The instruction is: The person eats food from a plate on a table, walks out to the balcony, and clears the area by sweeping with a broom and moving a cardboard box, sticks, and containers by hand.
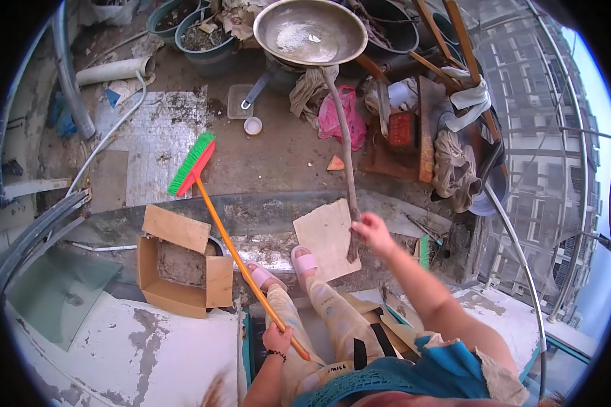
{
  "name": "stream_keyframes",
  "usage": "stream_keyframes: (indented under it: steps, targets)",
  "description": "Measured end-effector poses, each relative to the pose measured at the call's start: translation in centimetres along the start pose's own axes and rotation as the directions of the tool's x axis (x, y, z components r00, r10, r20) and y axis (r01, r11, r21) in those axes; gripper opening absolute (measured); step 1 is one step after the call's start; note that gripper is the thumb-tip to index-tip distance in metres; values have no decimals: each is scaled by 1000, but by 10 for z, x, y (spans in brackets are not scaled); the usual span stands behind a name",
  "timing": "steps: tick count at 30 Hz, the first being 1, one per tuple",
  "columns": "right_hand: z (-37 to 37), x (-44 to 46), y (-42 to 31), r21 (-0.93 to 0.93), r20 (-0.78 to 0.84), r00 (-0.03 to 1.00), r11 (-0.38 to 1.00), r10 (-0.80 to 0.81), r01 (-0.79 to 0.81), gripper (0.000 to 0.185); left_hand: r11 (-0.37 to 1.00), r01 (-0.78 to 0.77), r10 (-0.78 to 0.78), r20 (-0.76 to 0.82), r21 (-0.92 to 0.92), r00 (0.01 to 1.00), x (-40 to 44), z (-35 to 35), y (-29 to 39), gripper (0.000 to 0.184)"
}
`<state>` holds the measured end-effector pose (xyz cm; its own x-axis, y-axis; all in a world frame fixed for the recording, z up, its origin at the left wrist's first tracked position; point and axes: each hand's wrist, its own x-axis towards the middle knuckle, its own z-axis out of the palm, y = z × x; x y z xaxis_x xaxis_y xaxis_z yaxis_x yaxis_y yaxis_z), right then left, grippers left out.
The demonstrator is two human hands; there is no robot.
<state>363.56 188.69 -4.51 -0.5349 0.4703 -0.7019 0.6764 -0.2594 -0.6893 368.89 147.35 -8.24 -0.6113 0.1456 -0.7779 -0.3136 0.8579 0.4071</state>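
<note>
My left hand [277,338] is wrapped round the lower part of an orange broom handle [234,251]. The broom's red head with green bristles [191,165] rests on the floor up and to the left. My right hand [371,231] is closed at the lower part of a long wooden stick [345,136]. The stick's upper end reaches the rim of a large metal pan [310,34], and its lower end lies over a flat cardboard piece [322,227]. An open cardboard box [176,292] stands left of my feet.
Plant pots [207,47] stand at the back left. A pink plastic bag [341,115] and a wooden crate [421,129] with cloths lie at the right. A white pipe [115,71] is on the left. Netting and a metal rail [523,271] border the right side.
</note>
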Motion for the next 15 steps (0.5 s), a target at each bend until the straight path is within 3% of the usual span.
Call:
stream_keyframes:
  steps: [1,2,3,4,5,6,9,12,15]
  targets:
    - [0,10,-29,-249,117,992,966,-39,67,17,1000,-1,0,-6,-5,1000,1,-1,2,30]
    - [-6,30,-46,-391,392,918,891,-65,231,19,1000,-9,9,-10,5,1000,1,-3,3,30]
    - [-7,49,-76,-455,480,877,853,-8,257,20,1000,-12,12,-16,12,1000,2,0,1,30]
    - [5,50,-115,-374,368,921,887,-126,270,20,1000,-8,8,-19,20,1000,0,1,-1,30]
    - [9,75,-130,-69,177,980,992,-94,108,21,1000,-2,2,-14,24,1000,-4,0,-1,30]
    - [9,91,-150,91,172,955,969,-241,228,21,1000,1,-1,-9,30,1000,-5,-2,0,30]
    - [25,85,-184,140,157,973,979,-168,147,10,998,-18,19,-8,55,1000,-2,-7,2,29]
    - [31,78,-170,218,128,988,974,-91,61,6,998,-32,33,-14,58,999,-1,-10,6,29]
    - [30,79,-135,153,103,994,988,-37,21,7,998,-47,47,-4,49,999,-2,-17,10,29]
